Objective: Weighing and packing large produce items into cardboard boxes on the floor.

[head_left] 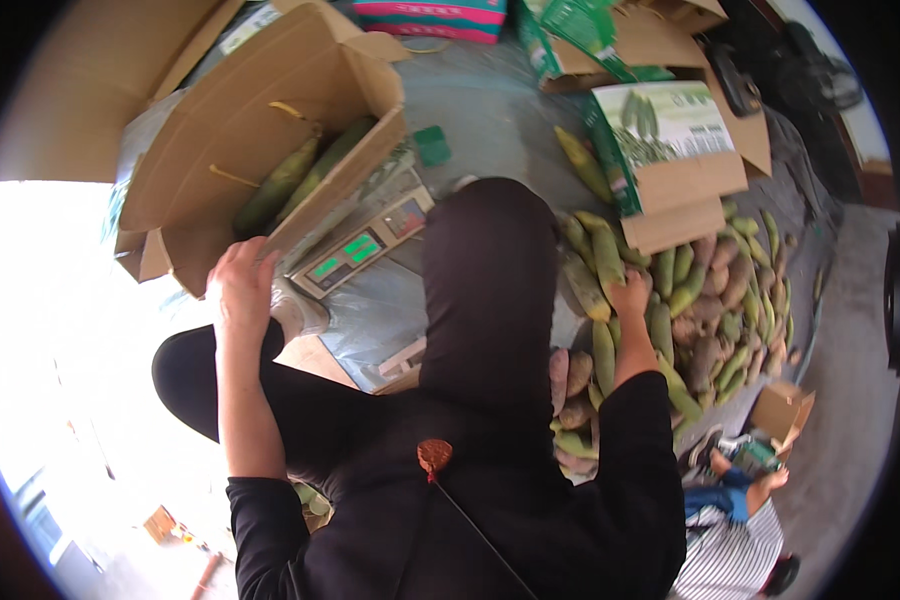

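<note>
My left hand (240, 285) is closed over the near rim of an open cardboard box (195, 165) at the upper left. Inside the box lie a few long green radishes (288, 185). Beneath the box's right side sits a digital scale (370, 248) with a lit green display. My right hand (630, 295) is at the left side of a heap of green and brownish-purple radishes (710, 290). Its fingers are closed around a long green radish (607, 255), though the fingertips are partly hidden.
A green and white printed carton (670, 120) with open flaps stands behind the heap. One radish (583, 165) lies apart to its left. A green square piece (432, 146) rests on the plastic sheet (490, 120). Another person in a striped shirt (735, 550) is at the lower right.
</note>
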Demonstrator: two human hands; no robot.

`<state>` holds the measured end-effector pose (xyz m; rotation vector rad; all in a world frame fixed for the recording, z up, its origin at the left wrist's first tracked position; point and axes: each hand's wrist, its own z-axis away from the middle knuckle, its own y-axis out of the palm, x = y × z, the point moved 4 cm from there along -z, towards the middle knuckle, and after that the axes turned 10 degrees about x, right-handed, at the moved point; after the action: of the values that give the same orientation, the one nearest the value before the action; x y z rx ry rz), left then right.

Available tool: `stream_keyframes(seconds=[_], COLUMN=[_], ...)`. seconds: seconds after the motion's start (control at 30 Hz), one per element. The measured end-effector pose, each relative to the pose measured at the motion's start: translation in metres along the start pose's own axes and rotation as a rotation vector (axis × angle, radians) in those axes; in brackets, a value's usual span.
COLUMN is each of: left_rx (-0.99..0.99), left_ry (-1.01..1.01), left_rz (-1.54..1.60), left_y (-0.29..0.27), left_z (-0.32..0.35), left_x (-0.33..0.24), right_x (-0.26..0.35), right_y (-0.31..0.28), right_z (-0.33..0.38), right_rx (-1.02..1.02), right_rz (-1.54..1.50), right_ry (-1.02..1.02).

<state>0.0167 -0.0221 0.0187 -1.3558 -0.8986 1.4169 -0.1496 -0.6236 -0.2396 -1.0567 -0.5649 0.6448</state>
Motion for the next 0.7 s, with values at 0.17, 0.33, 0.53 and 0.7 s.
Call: stream_keyframes(seconds=[0.17, 0.33, 0.53, 0.7], left_rx=[-0.082, -0.102, -0.127, -0.13], left_ry=[0.052, 0.044, 0.096, 0.123], left_rz=[-0.059, -0.033, -0.037, -0.074], left_y=[-0.008, -0.014, -0.013, -0.015], left_z=[0.0, 0.0, -0.004, 0.003], left_x=[0.002, 0.002, -0.001, 0.0], right_x=[0.031, 0.075, 0.069, 0.087], right_y=[0.003, -0.009, 0.003, 0.01], right_z=[-0.005, 0.005, -0.007, 0.006], right_rx=[0.135, 0.293, 0.255, 0.235], right_rz=[0.011, 0.227, 0.148, 0.186], right_ry=[0.072, 0.178, 0.303, 0.255])
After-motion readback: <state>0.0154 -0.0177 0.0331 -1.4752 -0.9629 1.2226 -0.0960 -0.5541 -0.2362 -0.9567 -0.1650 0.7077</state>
